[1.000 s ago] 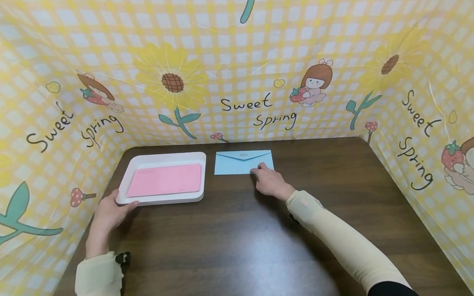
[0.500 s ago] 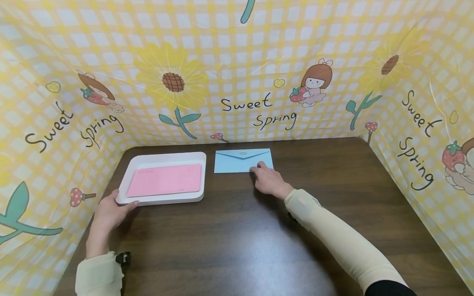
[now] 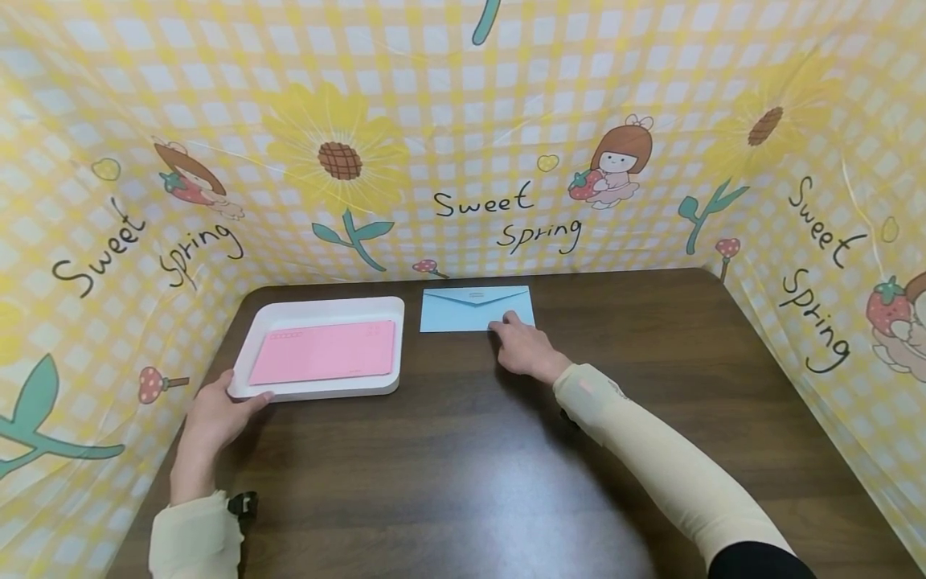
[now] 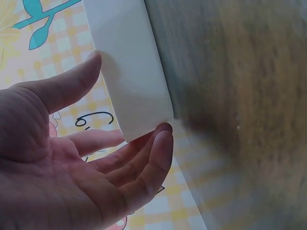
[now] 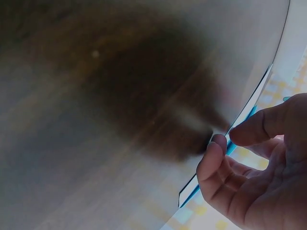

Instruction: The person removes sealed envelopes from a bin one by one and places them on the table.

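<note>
A white tray (image 3: 318, 392) stands at the left of the dark table. Inside it lies a pink envelope (image 3: 325, 352). My left hand (image 3: 217, 414) holds the tray's near left corner, thumb on the front wall and fingers at the side; the left wrist view shows the hand (image 4: 96, 158) around the tray's corner (image 4: 134, 72). A light blue envelope (image 3: 456, 316) lies flat right of the tray, flap side up. My right hand (image 3: 528, 351) touches its near right part with the fingertips. The right wrist view shows the hand (image 5: 259, 167) at the blue envelope's edge (image 5: 189, 191).
The dark brown table (image 3: 405, 482) spreads out in front. A yellow checked cloth (image 3: 463, 121) with printed flowers rises behind it and along both sides.
The blue envelope has slid a little farther back, away from me, with my right hand moving slightly along. My left hand, the tray and the pink envelope have stayed put.
</note>
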Demonstrator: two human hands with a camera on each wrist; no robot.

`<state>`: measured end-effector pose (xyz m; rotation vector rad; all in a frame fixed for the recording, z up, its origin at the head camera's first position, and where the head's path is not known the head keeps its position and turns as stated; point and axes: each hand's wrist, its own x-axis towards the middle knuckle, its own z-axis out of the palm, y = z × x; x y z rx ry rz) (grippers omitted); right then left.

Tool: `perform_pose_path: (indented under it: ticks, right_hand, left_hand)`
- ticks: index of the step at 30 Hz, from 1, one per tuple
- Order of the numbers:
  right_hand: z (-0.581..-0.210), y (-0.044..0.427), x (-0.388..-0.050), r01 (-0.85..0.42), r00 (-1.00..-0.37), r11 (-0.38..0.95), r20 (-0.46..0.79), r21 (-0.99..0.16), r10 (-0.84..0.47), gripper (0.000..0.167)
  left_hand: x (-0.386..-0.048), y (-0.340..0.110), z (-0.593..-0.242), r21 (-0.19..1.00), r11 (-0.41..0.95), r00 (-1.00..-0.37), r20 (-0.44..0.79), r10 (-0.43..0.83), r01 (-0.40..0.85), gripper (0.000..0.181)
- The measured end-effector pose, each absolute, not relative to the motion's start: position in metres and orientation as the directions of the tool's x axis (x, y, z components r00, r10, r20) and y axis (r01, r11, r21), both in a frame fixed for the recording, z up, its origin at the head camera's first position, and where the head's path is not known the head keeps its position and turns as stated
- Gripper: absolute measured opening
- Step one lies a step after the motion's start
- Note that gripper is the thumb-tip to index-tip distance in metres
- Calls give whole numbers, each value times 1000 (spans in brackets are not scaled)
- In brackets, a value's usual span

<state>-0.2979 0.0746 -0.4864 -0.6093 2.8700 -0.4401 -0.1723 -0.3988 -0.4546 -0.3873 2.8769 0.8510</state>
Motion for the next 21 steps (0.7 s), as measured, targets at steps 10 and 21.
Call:
perform_pose_path:
  ticks: [10,21]
  right_hand:
    - [-485,75,-303,-356,-903,876,-122,-326,-412,57]
    - [-484,74,-307,-356,-900,878,-136,-320,-414,57]
  left_hand:
    - [-174,-400,-459,525,806,-962,-177,-209,-272,89]
    - [-174,-402,-460,545,791,-960,-178,-215,-278,89]
